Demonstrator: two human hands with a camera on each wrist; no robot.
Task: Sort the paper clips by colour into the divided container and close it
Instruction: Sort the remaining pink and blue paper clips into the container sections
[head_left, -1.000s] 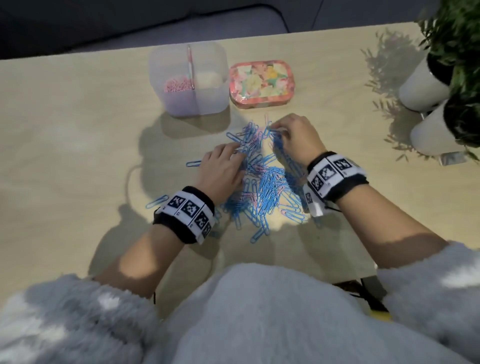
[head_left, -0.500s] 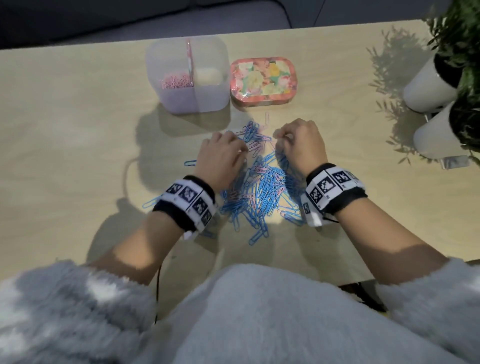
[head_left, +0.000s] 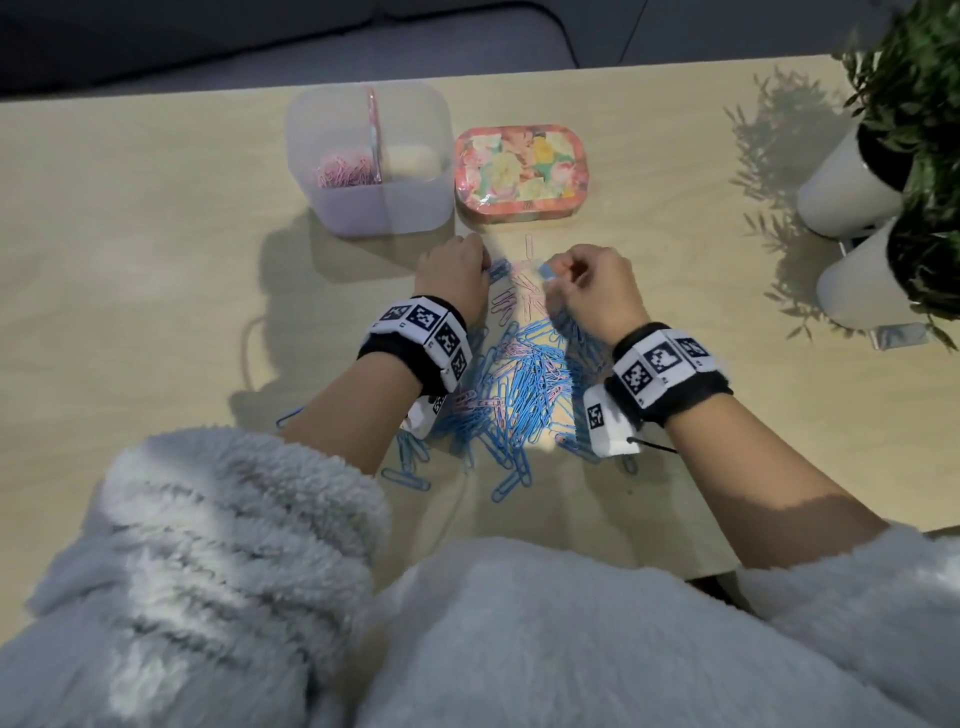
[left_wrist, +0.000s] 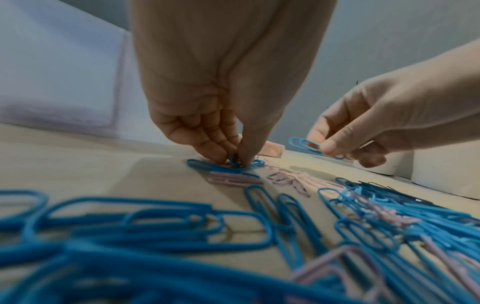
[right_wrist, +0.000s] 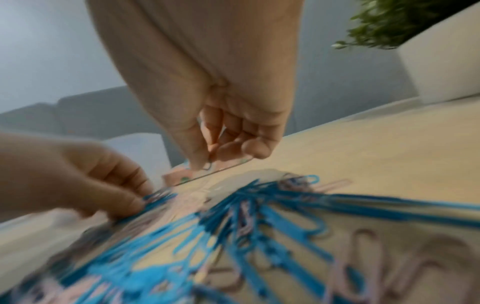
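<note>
Sorting underway: the left hand (left_wrist: 228, 131) pinches blue wire paper clips (left_wrist: 223, 165) off the pale wooden bench (head_left: 156, 260), while the right hand (left_wrist: 363, 135) holds one blue clip (left_wrist: 302, 144) aloft. Next, I reckon, both carry to the frosted divided plastic container (head_left: 363, 208); pink clips (head_left: 343, 169) fill its left compartment, the right looks empty. Floral lid (head_left: 519, 171) waits beside it.

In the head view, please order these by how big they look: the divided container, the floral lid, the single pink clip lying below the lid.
1. divided container
2. floral lid
3. single pink clip
The container stands taller, nearer the camera, which inflates it somewhat.
</note>
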